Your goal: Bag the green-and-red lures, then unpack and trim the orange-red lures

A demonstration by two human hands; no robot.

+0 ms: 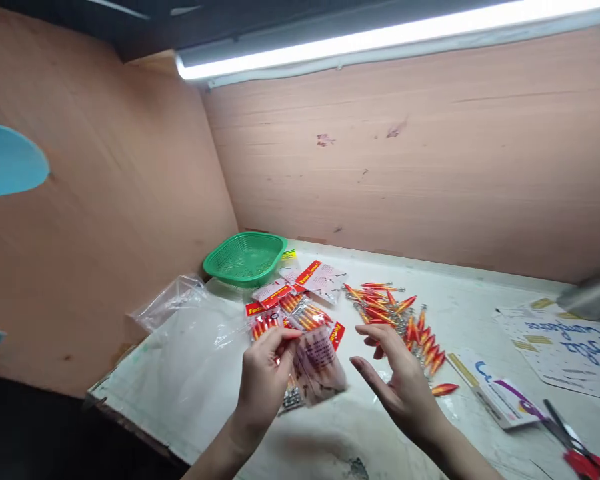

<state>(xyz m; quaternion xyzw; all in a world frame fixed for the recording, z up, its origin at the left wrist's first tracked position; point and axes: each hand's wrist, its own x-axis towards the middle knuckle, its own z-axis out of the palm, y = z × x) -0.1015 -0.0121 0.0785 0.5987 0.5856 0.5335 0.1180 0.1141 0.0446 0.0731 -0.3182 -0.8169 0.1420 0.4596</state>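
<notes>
Left hand pinched the clear printed packet at its upper edge. Right hand hung beside it, thumb and fingers parted. Judged: light edge grip suited thin film best. Beyond: loose red-yellow pieces, filled packs; farthest, green basket.

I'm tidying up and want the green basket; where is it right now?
In the head view, the green basket sits left of centre at the table's far side, just behind the packets and near the clear plastic bag.
</notes>
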